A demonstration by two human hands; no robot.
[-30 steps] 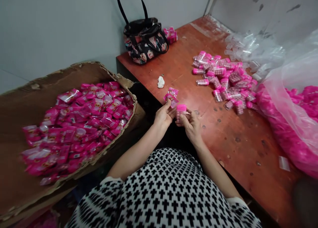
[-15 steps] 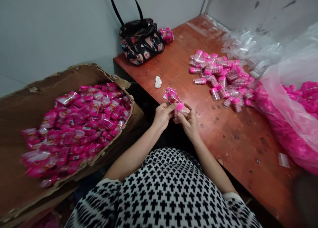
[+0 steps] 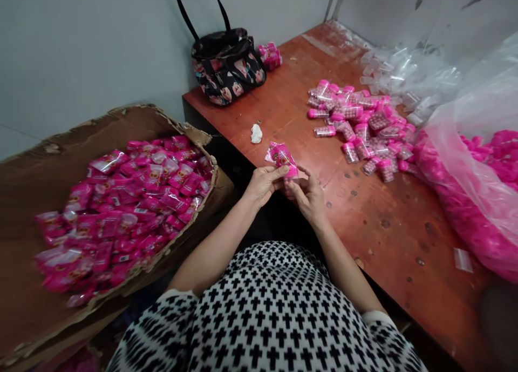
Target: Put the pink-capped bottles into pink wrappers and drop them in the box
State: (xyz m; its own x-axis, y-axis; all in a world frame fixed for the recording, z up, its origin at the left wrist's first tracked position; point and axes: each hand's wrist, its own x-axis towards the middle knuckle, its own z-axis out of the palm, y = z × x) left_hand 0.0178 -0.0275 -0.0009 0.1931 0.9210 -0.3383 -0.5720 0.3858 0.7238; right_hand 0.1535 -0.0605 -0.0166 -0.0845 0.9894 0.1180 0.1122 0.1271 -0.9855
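Just past the table's near edge, my two hands meet around a small clear bottle of pink candy balls (image 3: 292, 174) with a bright pink top. My left hand (image 3: 263, 185) pinches a shiny printed pink wrapper (image 3: 283, 156) against the bottle's top, thumb uppermost. From the other side, the thumb and fingers of my right hand (image 3: 311, 196) close on the bottle's lower part. Fingers cover much of the bottle, and I cannot tell how far the wrapper reaches over it.
At left, a torn cardboard box (image 3: 162, 113) holds many wrapped pink packs (image 3: 133, 215). On the red table (image 3: 364, 242) are filled candy bottles (image 3: 364, 123), clear empty tubes (image 3: 408, 75), a plastic bag of pink caps (image 3: 457, 199), a white crumpled scrap (image 3: 256, 134) and a floral handbag (image 3: 226, 69).
The printed wrapper now lies further over the bottle's pink top. Both hands keep nearly the same place and grip. The camera view has shifted slightly.
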